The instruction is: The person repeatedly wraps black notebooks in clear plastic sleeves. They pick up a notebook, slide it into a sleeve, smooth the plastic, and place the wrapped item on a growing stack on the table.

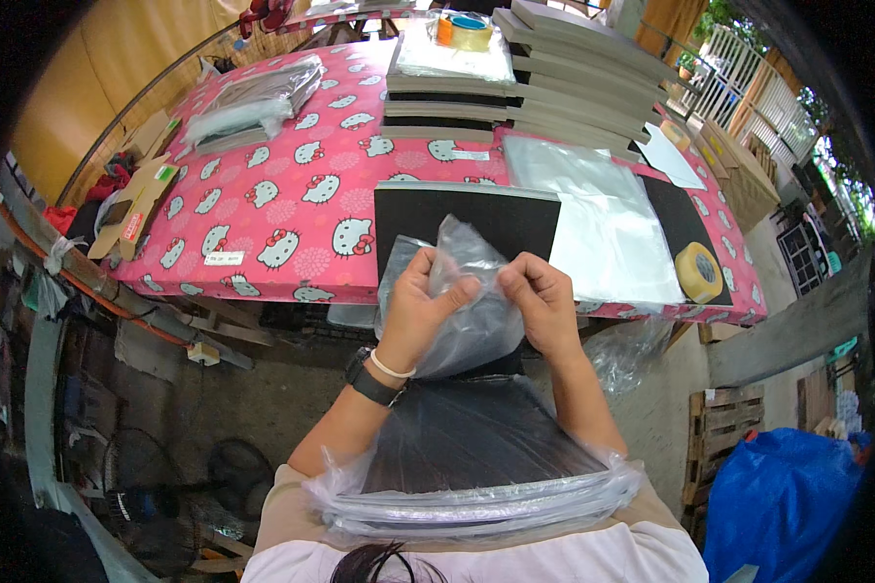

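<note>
Crumpled clear plastic (462, 335) is gathered up between my hands, above the front edge of the table. My left hand (426, 303) pinches it between thumb and fingers; a dark watch and a pale band circle that wrist. My right hand (542, 299) is closed on the plastic at its right side. Across my lap lies a stack of black flat panels (467, 432) wrapped in clear plastic. I cannot tell whether the plastic in my hands belongs to that wrapping. Just behind my hands, a black panel (472, 209) rests on the table.
A pink patterned cloth covers the table (306, 228). Clear plastic bags (603, 223) and a roll of tape (698, 272) lie at its right. Tall stacks of panels (583, 97) stand at the back. Wrapped panels (253, 107) and cardboard (136, 214) are at the left.
</note>
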`<state>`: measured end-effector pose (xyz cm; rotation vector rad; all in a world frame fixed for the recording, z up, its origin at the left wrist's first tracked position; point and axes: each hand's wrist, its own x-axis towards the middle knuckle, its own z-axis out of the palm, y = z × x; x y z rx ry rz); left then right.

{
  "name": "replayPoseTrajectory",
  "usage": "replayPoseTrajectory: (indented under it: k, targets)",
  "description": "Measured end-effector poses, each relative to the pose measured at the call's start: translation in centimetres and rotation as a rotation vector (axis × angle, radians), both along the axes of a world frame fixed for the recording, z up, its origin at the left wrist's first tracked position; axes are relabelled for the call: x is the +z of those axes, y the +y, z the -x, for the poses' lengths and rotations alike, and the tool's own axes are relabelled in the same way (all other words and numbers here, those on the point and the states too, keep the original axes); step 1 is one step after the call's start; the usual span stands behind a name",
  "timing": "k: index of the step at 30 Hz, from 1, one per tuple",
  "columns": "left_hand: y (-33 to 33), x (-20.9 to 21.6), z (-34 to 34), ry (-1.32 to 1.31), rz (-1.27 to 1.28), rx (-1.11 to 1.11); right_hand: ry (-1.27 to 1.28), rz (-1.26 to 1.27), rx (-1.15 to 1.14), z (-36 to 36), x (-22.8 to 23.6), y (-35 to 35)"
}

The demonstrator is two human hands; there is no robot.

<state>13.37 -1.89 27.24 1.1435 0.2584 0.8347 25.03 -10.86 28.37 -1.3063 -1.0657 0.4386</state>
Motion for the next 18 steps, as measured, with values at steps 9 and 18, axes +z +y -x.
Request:
replayPoseTrajectory:
  k: [9, 18]
  targets:
    - [-0.4, -0.8, 0.1, 0.02, 0.064, -0.086, 0.008, 0.014, -0.132, 0.8, 0.4, 0.0]
    - [-0.8, -0.5, 0.0, 0.028, 0.122, -0.077, -0.235, 0.079, -0.062, 1.4, 0.2, 0.0]
